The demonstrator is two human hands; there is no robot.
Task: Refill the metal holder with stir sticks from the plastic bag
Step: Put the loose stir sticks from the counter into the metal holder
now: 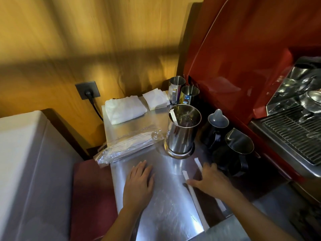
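Observation:
The metal holder (pixel 181 131), a tall shiny cylinder, stands upright on the steel counter (pixel 165 209); one paper-wrapped stir stick leans inside against its left wall. Left of it lies the clear plastic bag (pixel 128 145) with several wrapped stir sticks inside. My left hand (pixel 139 185) rests flat on the counter, fingers apart, holding nothing. My right hand (pixel 211 180) lies over two loose wrapped stir sticks (pixel 196 200) on the counter, fingers spread and touching them, not closed around either.
Folded white cloth (pixel 124 108) and napkins (pixel 156 100) lie at the back. Two steel cups (pixel 182 93) and two dark milk pitchers (pixel 232 146) stand beside the holder. A red espresso machine (pixel 243 66) fills the right. A plugged wall socket (pixel 87 90) sits left.

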